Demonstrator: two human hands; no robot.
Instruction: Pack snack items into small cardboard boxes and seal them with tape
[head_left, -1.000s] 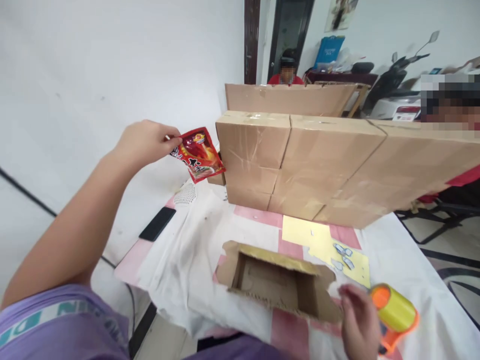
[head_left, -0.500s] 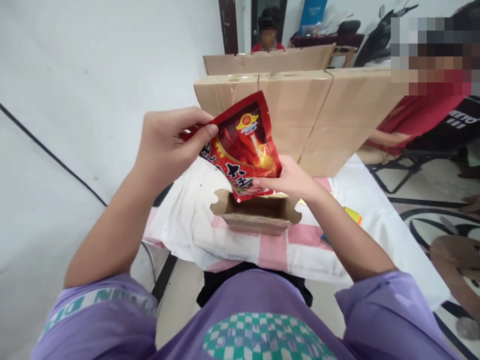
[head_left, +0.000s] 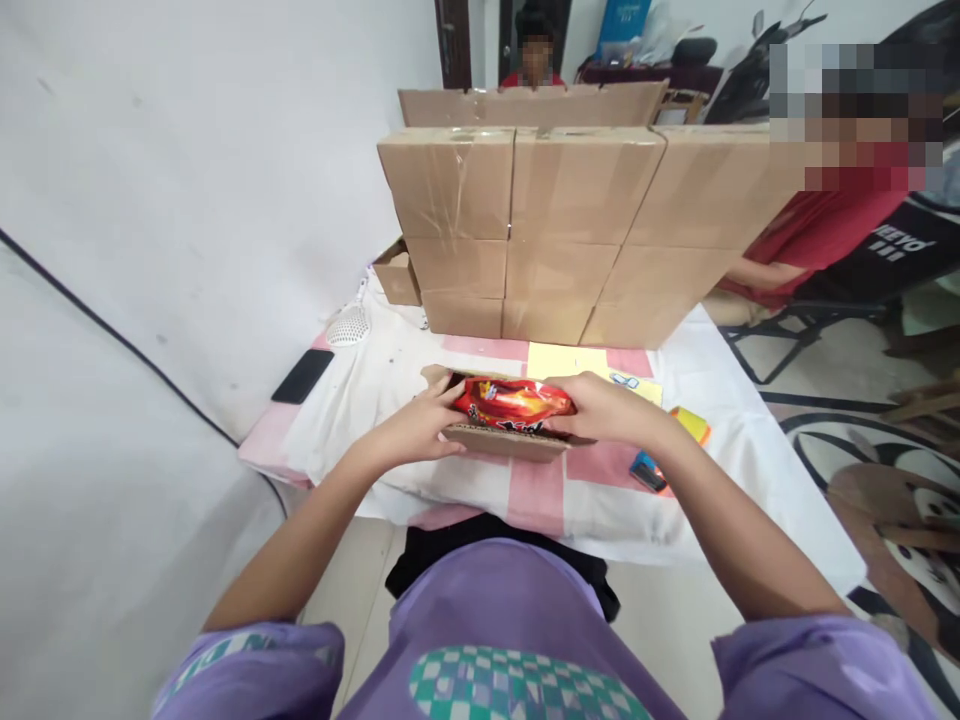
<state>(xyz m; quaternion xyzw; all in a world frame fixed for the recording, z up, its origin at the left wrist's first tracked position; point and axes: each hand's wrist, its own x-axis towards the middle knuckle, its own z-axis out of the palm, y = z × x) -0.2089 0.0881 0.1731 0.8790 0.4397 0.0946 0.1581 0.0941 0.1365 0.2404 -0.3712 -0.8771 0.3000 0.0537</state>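
A shiny red food packet point(head_left: 517, 399) sits partly inside a small open cardboard box point(head_left: 510, 442) on the table in front of me. My left hand point(head_left: 420, 425) grips the packet's left end, its fingers at the box's rim. At the opposite end, my right hand point(head_left: 600, 405) is closed on the packet, with the thumb toward the near side. The packet's lower part is hidden by the box's front wall.
Taped cardboard boxes point(head_left: 566, 190) form a wall at the back. A black phone point(head_left: 302, 376) and a white slotted skimmer point(head_left: 349, 325) lie left. Yellow paper point(head_left: 566, 359) and a blue item point(head_left: 647, 472) lie right. A person in red point(head_left: 817, 230) sits beyond.
Both hands have come down with the red packet, which has gone from above the small box to partly inside it. The view has shifted slightly.
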